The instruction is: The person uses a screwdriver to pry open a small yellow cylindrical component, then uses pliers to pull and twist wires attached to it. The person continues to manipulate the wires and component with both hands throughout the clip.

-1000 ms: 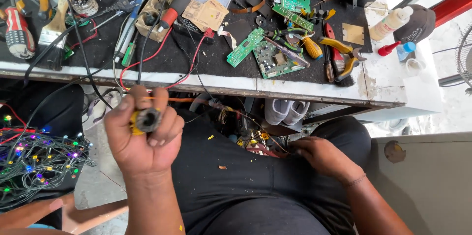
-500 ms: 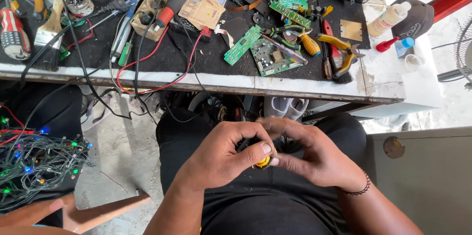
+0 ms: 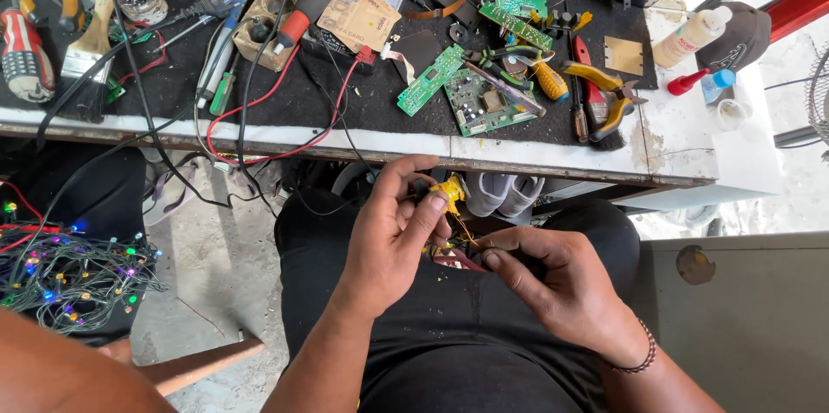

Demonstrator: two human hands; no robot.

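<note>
The small yellow part [image 3: 450, 191] is mostly covered by the left hand's [image 3: 393, 236] fingertips, so its shape is unclear. Whatever the right hand [image 3: 553, 279] pinches is hidden under its curled fingers. Thin wires [image 3: 453, 253] between the hands are too fine to trace. The string of coloured lights [image 3: 69, 270] runs off the left edge. A red-handled screwdriver [image 3: 24, 54] is cut off at far left.
</note>
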